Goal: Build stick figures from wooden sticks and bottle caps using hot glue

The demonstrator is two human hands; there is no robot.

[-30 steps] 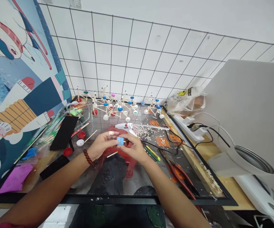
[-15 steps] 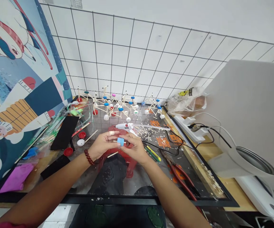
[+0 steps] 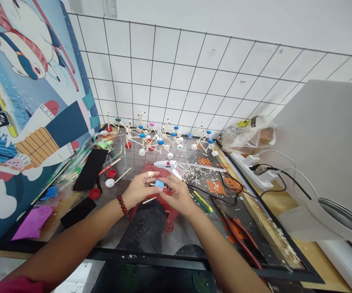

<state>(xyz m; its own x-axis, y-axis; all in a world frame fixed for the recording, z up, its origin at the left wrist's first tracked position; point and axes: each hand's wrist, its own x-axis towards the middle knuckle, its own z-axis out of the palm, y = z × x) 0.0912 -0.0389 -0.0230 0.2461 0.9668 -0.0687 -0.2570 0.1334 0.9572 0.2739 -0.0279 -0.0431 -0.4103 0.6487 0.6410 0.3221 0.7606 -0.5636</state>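
Note:
Between the fingertips of both hands is a small light-blue piece [image 3: 159, 184] with a thin wooden stick through it. My left hand [image 3: 141, 187], wearing a red bead bracelet [image 3: 122, 205] and a finger bandage, pinches it from the left. My right hand [image 3: 177, 193] grips its other side with thumb and fingers. Just beyond the hands lies a white glue gun [image 3: 166, 164] with a clear glue stick in its rear. A loose wooden stick [image 3: 149, 200] rests on the glass below the fingers.
Several small stick bicycles [image 3: 160, 142] with cap wheels stand at the back. Red-handled pliers [image 3: 239, 232] and a yellow-green cutter [image 3: 202, 201] lie to the right. On the left are black strips [image 3: 90, 169], red caps [image 3: 94, 193] and a purple packet [image 3: 33, 221]. A power strip [image 3: 252, 171] sits right.
The view has shifted, so everything appears slightly further right and lower. Both hands still hold the blue piece, which looks turned a little, its two bands now seen as one block.

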